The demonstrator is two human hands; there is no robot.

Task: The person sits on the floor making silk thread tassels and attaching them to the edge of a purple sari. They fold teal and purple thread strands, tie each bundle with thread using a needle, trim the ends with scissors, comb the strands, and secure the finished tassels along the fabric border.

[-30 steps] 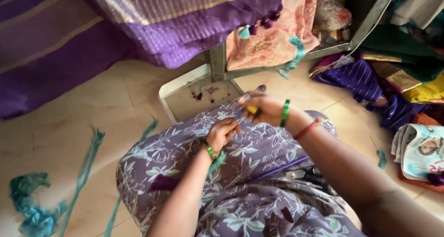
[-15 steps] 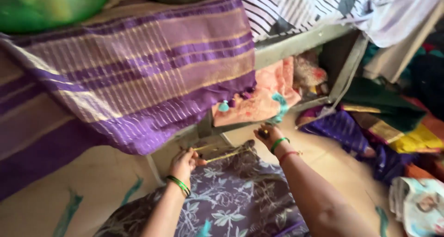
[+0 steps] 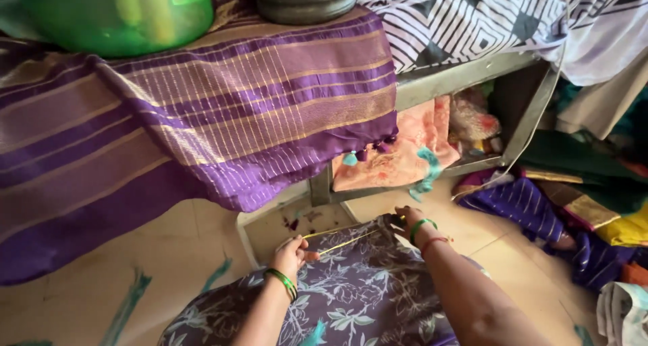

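Fingers (image 3: 305,254) of the left hand (image 3: 291,255) pinched shut on the near end of two thin yellow threads (image 3: 344,241); fingers (image 3: 398,218) of the right hand (image 3: 407,219) closed on the far end, beside a dark fold of cloth, exact grip too small to make out

Head view: threads drawn out in a nearly straight line from one pinch to the other, hanging just above the floral purple cloth (image 3: 351,299) spread under both wrists. Green bangles (image 3: 282,280) behind the left fingers, a green bangle (image 3: 422,226) and a red band (image 3: 435,241) behind the right. Beyond the fingertips, a pale tray (image 3: 248,245) on the floor, then a metal frame (image 3: 466,76) draped with a purple striped sari (image 3: 236,116), well apart from the hands. Peach cloth (image 3: 398,153) hanging past the right fingers

By the look of it, a stretching or measuring step, threads held taut at both ends. Any further move likely to call for firm pinches and even tension, so neither strand slips or tangles
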